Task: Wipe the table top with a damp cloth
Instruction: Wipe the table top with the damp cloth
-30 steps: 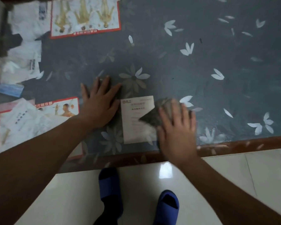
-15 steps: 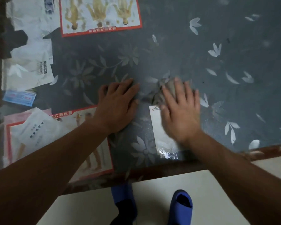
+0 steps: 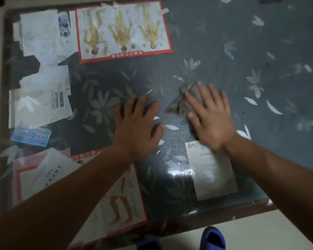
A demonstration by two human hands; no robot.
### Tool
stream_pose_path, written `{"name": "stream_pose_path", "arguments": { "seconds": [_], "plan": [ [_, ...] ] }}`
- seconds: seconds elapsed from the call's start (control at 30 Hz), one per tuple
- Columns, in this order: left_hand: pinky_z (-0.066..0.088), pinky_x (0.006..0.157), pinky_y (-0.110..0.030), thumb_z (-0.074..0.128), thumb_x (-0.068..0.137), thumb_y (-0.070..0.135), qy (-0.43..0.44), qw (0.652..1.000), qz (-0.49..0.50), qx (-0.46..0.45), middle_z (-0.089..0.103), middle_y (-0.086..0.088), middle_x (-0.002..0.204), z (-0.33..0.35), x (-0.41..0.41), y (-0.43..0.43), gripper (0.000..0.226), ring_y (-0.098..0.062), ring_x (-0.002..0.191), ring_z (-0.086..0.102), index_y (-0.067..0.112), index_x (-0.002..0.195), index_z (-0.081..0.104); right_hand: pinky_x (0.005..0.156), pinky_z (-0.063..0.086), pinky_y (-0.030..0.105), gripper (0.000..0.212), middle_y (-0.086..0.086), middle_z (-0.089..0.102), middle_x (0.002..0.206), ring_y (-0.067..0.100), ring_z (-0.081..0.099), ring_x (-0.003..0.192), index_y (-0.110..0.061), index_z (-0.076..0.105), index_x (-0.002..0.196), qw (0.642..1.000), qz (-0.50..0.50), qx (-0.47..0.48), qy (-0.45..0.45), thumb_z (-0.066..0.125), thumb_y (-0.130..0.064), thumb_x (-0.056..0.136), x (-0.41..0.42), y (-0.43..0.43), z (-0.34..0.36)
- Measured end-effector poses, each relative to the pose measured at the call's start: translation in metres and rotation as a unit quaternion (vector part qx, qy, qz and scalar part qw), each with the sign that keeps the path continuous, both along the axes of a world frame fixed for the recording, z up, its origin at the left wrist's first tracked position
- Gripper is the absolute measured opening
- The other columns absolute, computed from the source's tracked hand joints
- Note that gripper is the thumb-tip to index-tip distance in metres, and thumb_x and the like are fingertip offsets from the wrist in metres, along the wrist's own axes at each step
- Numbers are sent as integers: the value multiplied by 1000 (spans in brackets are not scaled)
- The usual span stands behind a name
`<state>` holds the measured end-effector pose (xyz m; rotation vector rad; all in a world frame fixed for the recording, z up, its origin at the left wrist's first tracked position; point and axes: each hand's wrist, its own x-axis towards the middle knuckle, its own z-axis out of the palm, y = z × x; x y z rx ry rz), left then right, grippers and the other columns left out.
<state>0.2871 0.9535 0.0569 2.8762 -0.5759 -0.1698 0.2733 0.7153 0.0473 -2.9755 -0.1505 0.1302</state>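
The table top (image 3: 242, 51) is a glass sheet over a dark cloth printed with pale flowers. My right hand (image 3: 209, 117) lies flat with straight fingers on a crumpled grey-brown damp cloth (image 3: 183, 101), pressing it to the glass near the table's middle. Only the cloth's far and left edges show past my fingers. My left hand (image 3: 136, 126) rests flat on the glass just left of the cloth, fingers spread, holding nothing. A wet, shiny streak (image 3: 179, 170) runs from the cloth back toward the near edge.
Papers lie under the glass: a red-bordered body chart (image 3: 122, 29) at the far left, white sheets (image 3: 42, 69), a blue card (image 3: 30, 137), another chart (image 3: 123, 199) near the front, a white card (image 3: 213, 177). The wooden rim (image 3: 251, 206) borders a tiled floor with blue slippers (image 3: 212, 239).
My right hand has pushed the cloth away from the near edge, past the white card, toward the table's middle. My left hand has moved forward beside it.
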Motion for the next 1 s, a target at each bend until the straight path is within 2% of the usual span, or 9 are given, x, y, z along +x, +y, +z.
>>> {"name": "stream_pose_path", "arguments": {
  "seconds": [0.07, 0.1, 0.23, 0.3, 0.47, 0.57, 0.7, 0.77, 1.0],
  "plan": [
    [24, 114, -59, 47, 85, 52, -15, 1000, 16, -12, 39, -16, 153, 0, 15, 7, 68, -39, 140, 34, 21, 145, 45, 124, -1, 52, 58, -1, 7, 169, 28, 3, 155, -37, 21, 157, 997, 74, -8, 31, 23, -52, 101, -6, -4, 4],
    [21, 115, -58, 47, 85, 53, -17, 999, 25, -16, 36, -18, 156, -1, 23, 9, 71, -39, 143, 31, 20, 147, 44, 124, -2, 50, 58, -2, 7, 169, 26, 3, 155, -37, 20, 157, 997, 63, -5, 38, 23, -53, 101, 5, -10, 5],
    [4, 121, -63, 41, 84, 64, 13, 999, 36, -11, 19, -16, 166, -9, 41, 14, 86, -37, 155, 9, 18, 156, 31, 124, -3, 51, 55, 0, 8, 169, 29, 3, 155, -39, 22, 156, 988, -152, 21, 27, 31, -47, 103, 85, -17, 3],
    [1, 121, -65, 39, 84, 67, 19, 999, 26, -8, 16, -15, 168, -12, 44, 16, 90, -36, 156, 5, 16, 157, 26, 123, -3, 52, 55, 0, 6, 169, 31, 2, 155, -39, 21, 156, 982, -182, 33, 25, 31, -46, 103, 112, -4, 1],
    [-3, 120, -66, 34, 87, 66, 36, 999, 14, -6, 9, -14, 169, -11, 46, 20, 88, -35, 156, -1, 16, 159, 23, 123, -1, 52, 57, 0, 11, 168, 30, 6, 155, -35, 25, 156, 1000, -5, 30, 1, 28, -47, 101, 70, 34, 1],
    [-2, 120, -68, 32, 87, 65, 35, 999, 10, -2, 8, -14, 170, -11, 47, 19, 86, -35, 156, -2, 16, 158, 23, 124, 0, 52, 56, 0, 13, 168, 28, 7, 155, -33, 27, 156, 997, 74, 13, 30, 29, -46, 101, 65, 11, 4],
    [-3, 120, -67, 35, 89, 63, 34, 999, 12, -8, 7, -13, 170, -12, 46, 19, 84, -35, 156, -2, 16, 158, 23, 123, 0, 52, 55, 2, 12, 168, 32, 8, 154, -37, 27, 156, 993, -111, 22, 20, 37, -42, 102, 129, -6, 2],
    [-5, 120, -66, 35, 89, 62, 39, 999, 14, -15, 6, -12, 170, -11, 47, 20, 84, -34, 156, -4, 16, 158, 23, 123, -2, 52, 56, 0, 11, 169, 31, 6, 154, -41, 26, 155, 989, -145, 35, 11, 37, -45, 100, 137, 8, 0],
    [-9, 120, -64, 27, 94, 57, 44, 999, 9, -22, 0, -11, 171, -10, 47, 21, 74, -33, 156, -7, 23, 159, 20, 122, 6, 58, 58, 3, 13, 168, 30, 7, 155, -33, 29, 156, 989, 143, -4, 21, 33, -52, 101, 36, 7, 3]
  ]
}}
